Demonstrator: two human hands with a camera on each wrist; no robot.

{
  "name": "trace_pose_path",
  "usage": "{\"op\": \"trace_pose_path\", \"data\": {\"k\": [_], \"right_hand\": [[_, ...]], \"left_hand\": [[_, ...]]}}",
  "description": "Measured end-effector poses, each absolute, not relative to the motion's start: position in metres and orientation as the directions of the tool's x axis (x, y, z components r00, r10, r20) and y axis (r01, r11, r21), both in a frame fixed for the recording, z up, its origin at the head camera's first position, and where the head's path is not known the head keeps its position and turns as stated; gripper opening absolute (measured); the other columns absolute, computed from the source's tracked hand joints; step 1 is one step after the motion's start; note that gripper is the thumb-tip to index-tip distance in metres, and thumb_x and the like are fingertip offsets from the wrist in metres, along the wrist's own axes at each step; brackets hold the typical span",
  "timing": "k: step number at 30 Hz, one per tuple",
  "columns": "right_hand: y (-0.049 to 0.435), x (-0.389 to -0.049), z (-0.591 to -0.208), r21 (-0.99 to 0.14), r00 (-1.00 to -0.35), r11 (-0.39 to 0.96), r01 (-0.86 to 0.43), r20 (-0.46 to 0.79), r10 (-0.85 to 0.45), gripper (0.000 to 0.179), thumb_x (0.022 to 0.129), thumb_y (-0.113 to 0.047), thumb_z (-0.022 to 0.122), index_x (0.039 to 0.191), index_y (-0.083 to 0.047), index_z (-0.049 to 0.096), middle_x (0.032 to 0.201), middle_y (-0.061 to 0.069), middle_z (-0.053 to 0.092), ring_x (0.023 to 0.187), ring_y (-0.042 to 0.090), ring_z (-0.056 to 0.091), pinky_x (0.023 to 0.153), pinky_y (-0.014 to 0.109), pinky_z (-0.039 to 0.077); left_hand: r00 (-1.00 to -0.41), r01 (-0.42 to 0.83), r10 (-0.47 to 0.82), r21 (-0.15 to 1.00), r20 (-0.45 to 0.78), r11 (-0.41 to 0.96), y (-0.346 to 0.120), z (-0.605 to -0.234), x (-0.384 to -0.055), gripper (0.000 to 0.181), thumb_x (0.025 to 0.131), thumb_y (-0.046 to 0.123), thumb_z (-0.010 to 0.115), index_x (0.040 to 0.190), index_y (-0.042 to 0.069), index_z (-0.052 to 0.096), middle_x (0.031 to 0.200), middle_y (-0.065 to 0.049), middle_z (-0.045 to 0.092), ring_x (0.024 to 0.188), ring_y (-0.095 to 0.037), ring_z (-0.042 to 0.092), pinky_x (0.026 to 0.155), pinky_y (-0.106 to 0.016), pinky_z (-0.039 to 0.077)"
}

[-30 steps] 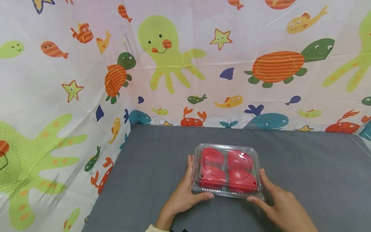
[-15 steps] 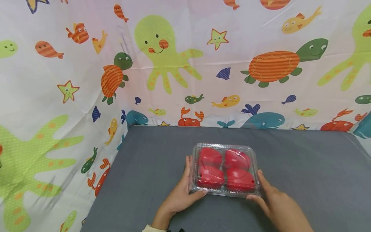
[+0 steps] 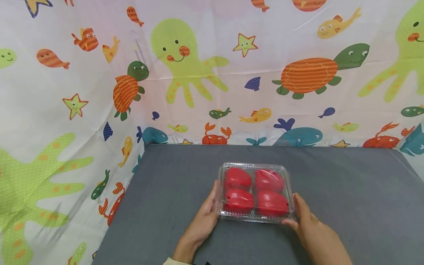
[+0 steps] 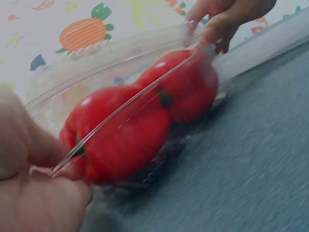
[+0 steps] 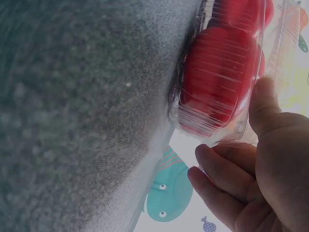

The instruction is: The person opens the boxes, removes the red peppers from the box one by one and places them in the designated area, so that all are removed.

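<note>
A clear plastic clamshell box point(image 3: 254, 218) lies over the grey surface, with several red, lobed vegetables inside. They look like bell peppers point(image 4: 130, 130); green stem ends show on two in the left wrist view. My left hand point(image 3: 202, 221) holds the box's left edge, and in the left wrist view thumb and finger pinch its rim. At the right front corner my right hand point(image 3: 318, 228) grips the box, thumb point(image 5: 264, 99) along the rim and fingers curled at its end. Whether the lid is fully pressed down I cannot tell.
A grey cloth-covered table point(image 3: 175, 184) stretches around the box. Behind and to the left hang white curtains point(image 3: 205, 33) printed with sea animals. The table's back edge meets the curtain.
My left thumb has shifted from the box's front edge to its left side. The right hand keeps its hold. The head view has turned slightly, sliding the scene left.
</note>
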State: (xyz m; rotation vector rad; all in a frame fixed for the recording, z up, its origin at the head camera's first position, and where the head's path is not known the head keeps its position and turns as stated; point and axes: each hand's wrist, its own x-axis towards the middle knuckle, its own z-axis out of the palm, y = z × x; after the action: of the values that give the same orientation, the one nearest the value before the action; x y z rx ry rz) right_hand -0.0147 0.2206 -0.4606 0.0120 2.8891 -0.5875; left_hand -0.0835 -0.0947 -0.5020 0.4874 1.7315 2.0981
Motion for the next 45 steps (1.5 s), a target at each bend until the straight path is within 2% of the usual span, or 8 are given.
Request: {"op": "trace_pose_path", "data": {"k": [5, 11, 16, 20, 28, 38, 42, 45], "right_hand": [[0.221, -0.01, -0.458, -0.378, -0.985, 0.926, 0.012, -0.162, -0.053, 0.102, 0.095, -0.053, 0.074, 0.163, -0.005, 0.014, 0.137, 0.028, 0.065, 0.108, 0.043, 0.072, 0.075, 0.057, 0.064], [0.222, -0.007, -0.456, -0.353, -0.98, 0.936, -0.005, -0.186, -0.075, 0.108, 0.094, -0.047, 0.078, 0.167, -0.011, 0.006, 0.11, 0.015, 0.074, 0.088, 0.027, 0.074, 0.068, 0.05, 0.064], [0.214, -0.001, -0.46, -0.343, -0.992, 0.931, -0.121, 0.079, -0.1, 0.098, 0.089, -0.027, 0.086, 0.161, -0.007, 0.023, 0.117, 0.026, 0.074, 0.092, 0.037, 0.075, 0.067, 0.055, 0.063], [0.205, 0.002, -0.464, -0.314, -0.962, 0.932, -0.18, 0.253, -0.101, 0.096, 0.083, -0.015, 0.089, 0.157, 0.0, 0.029, 0.106, 0.027, 0.074, 0.083, 0.035, 0.074, 0.061, 0.053, 0.062], [0.203, 0.003, -0.462, -0.242, -0.924, 0.946, -0.215, 0.364, -0.117, 0.094, 0.074, -0.005, 0.091, 0.152, 0.006, 0.04, 0.066, -0.002, 0.051, 0.052, 0.01, 0.042, 0.043, 0.029, 0.04], [0.206, 0.004, -0.448, -0.287, -0.982, 0.948, -0.141, 0.165, -0.096, 0.098, 0.082, -0.014, 0.09, 0.159, 0.001, 0.033, 0.072, -0.004, 0.054, 0.055, 0.008, 0.046, 0.048, 0.025, 0.041], [0.209, 0.004, -0.442, -0.301, -0.982, 0.946, -0.122, 0.173, -0.071, 0.095, 0.082, -0.016, 0.091, 0.159, -0.001, 0.038, 0.09, 0.018, 0.074, 0.072, 0.032, 0.073, 0.057, 0.042, 0.061], [0.209, 0.004, -0.437, -0.292, -0.979, 0.95, -0.107, 0.198, -0.049, 0.093, 0.082, -0.02, 0.091, 0.158, -0.001, 0.041, 0.115, 0.031, 0.073, 0.093, 0.046, 0.075, 0.067, 0.058, 0.063]], "left_hand": [[-0.908, -0.084, 0.419, 0.973, 0.014, -0.215, -0.084, -0.5, -0.081, 0.071, 0.112, 0.001, 0.037, 0.171, 0.018, 0.003, 0.178, 0.006, 0.002, 0.162, -0.014, 0.0, 0.126, -0.022, 0.014], [-0.929, -0.069, 0.369, 0.986, -0.008, -0.152, -0.08, -0.499, -0.079, 0.07, 0.111, -0.002, 0.037, 0.171, 0.018, 0.008, 0.177, 0.004, 0.007, 0.162, -0.014, 0.004, 0.122, -0.015, 0.017], [-0.934, -0.056, 0.356, 0.989, -0.005, -0.135, -0.081, -0.497, -0.078, 0.067, 0.112, 0.004, 0.04, 0.171, 0.017, 0.01, 0.177, 0.004, 0.009, 0.162, -0.013, 0.006, 0.121, -0.012, 0.019], [-0.933, -0.05, 0.359, 0.99, 0.001, -0.134, -0.083, -0.495, -0.078, 0.068, 0.112, 0.001, 0.039, 0.171, 0.015, 0.008, 0.177, 0.003, 0.008, 0.162, -0.014, 0.006, 0.122, -0.013, 0.018], [-0.934, -0.06, 0.358, 0.989, -0.008, -0.136, -0.081, -0.494, -0.076, 0.072, 0.108, -0.006, 0.036, 0.171, 0.016, 0.008, 0.177, 0.003, 0.01, 0.162, -0.015, 0.008, 0.123, -0.018, 0.02], [-0.94, -0.069, 0.339, 0.99, -0.022, -0.127, -0.081, -0.494, -0.074, 0.071, 0.109, -0.004, 0.036, 0.171, 0.017, 0.009, 0.177, 0.003, 0.011, 0.162, -0.015, 0.009, 0.129, -0.036, 0.014], [-0.94, -0.065, 0.342, 0.99, -0.018, -0.129, -0.081, -0.494, -0.076, 0.069, 0.11, -0.002, 0.037, 0.171, 0.017, 0.009, 0.177, 0.004, 0.011, 0.163, -0.016, 0.008, 0.13, -0.041, 0.012], [-0.943, -0.066, 0.332, 0.992, -0.026, -0.109, -0.081, -0.494, -0.077, 0.069, 0.111, 0.001, 0.039, 0.171, 0.018, 0.011, 0.177, 0.005, 0.013, 0.163, -0.016, 0.009, 0.13, -0.041, 0.013]]}}
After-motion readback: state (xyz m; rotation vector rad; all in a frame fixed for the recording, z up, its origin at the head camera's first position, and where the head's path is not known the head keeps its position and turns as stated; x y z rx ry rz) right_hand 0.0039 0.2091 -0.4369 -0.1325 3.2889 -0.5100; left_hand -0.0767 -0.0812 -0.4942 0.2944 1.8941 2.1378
